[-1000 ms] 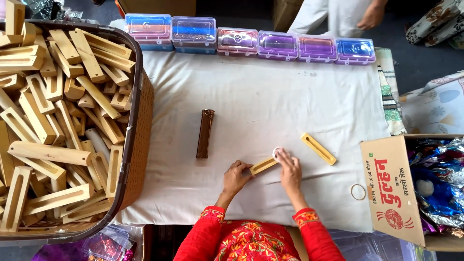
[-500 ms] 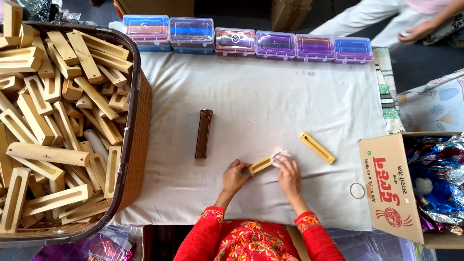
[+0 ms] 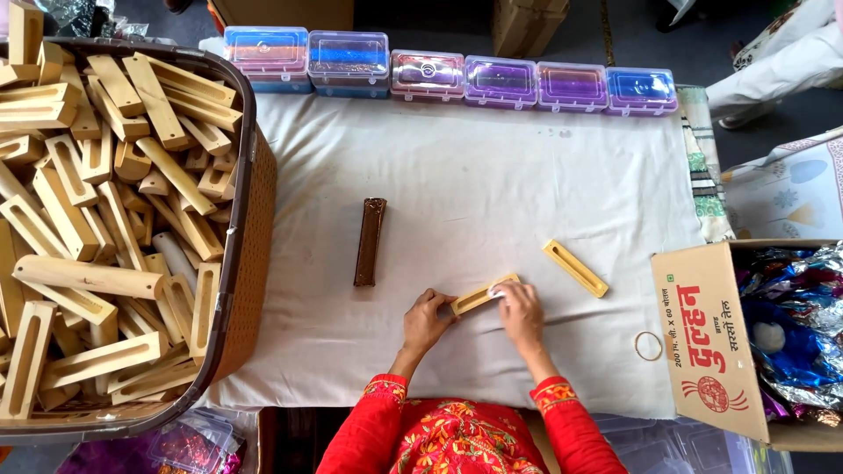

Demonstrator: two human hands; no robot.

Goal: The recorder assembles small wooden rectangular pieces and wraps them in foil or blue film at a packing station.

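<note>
Two hands met over one slotted wooden block (image 3: 481, 296), which lay flat on the white-clothed table (image 3: 492, 175). The left hand (image 3: 428, 320) pinched the block's near end between thumb and fingers, grip closed on the wood. The right hand (image 3: 521, 313) lay over the far end, fingers curled down and pressing a small white scrap (image 3: 497, 290) against it — whether those fingers actually clamped the block could not be told.

Judged from this, the likely slip was the block skating on the loose cloth: only one end was truly pinched, so a hard push from the right hand could pivot it out of the left grip.

Both forearms, in red embroidered sleeves, came in low from the near edge, wrists bent slightly inward toward each other.

Just beyond the right hand lay a second yellow block (image 3: 575, 268), apart from the grip. Beyond the left hand stood a dark brown stick (image 3: 370, 241). Well off to the left — a basket (image 3: 250, 228) heaped with similar blocks; to the right, a rubber band (image 3: 649, 346) and a cardboard box (image 3: 707, 342).
</note>
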